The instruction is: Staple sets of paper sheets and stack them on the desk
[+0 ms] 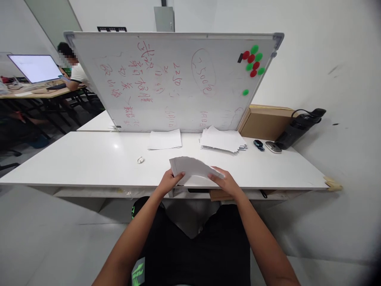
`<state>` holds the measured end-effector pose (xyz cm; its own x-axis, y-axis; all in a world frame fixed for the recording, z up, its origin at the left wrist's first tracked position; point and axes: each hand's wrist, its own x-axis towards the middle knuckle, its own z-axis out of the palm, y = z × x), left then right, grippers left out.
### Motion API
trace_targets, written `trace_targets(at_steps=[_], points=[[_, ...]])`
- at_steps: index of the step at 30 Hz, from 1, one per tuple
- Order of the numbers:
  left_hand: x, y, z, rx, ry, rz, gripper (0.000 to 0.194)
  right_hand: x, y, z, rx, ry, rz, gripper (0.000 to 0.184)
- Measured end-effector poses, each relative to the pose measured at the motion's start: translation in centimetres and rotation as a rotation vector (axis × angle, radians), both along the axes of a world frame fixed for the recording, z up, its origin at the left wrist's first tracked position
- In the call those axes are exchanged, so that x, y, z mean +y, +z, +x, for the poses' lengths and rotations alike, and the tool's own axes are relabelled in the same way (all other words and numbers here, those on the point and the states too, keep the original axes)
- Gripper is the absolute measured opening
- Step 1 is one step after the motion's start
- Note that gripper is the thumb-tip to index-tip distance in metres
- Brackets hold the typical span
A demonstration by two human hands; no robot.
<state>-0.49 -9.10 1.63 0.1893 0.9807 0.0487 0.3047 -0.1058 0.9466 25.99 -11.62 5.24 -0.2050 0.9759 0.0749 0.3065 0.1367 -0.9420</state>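
Paper sheet (193, 167) bows between my left hand (169, 182) and right hand (228, 183), both pinching its edges; I judge a light, even grip avoids creasing.

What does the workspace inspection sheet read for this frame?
Surface: white table, bare at left.
Job's things: bent paper sheet held at near edge by left hand and right hand.
Clutter: small paper stack, fanned paper pile, cardboard box, small white item.
Fingers: both hands grip the sheet.
Cables: black cord on dark device.
Surroundings: whiteboard with magnets; another person at monitor.
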Motion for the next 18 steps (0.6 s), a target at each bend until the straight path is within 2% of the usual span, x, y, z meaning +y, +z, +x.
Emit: trace_targets(at_steps=[6, 11, 18], points=[[0.1, -0.6, -0.1, 0.075, 0.005, 0.083, 0.047, 0.7, -1.9, -2.5, 0.098, -0.178, 0.011, 0.044], [0.2, -0.8, -0.2, 0.205, -0.005, 0.1, 0.043, 0.9, -3.4, -2.7, 0.144, -0.389, -0.079, 0.05], [0.4, -1.2, -0.2, 0.262, 0.022, 0.118, 0.041, 0.3, -3.9, -2.1, 0.114, -0.364, -0.025, 0.051]])
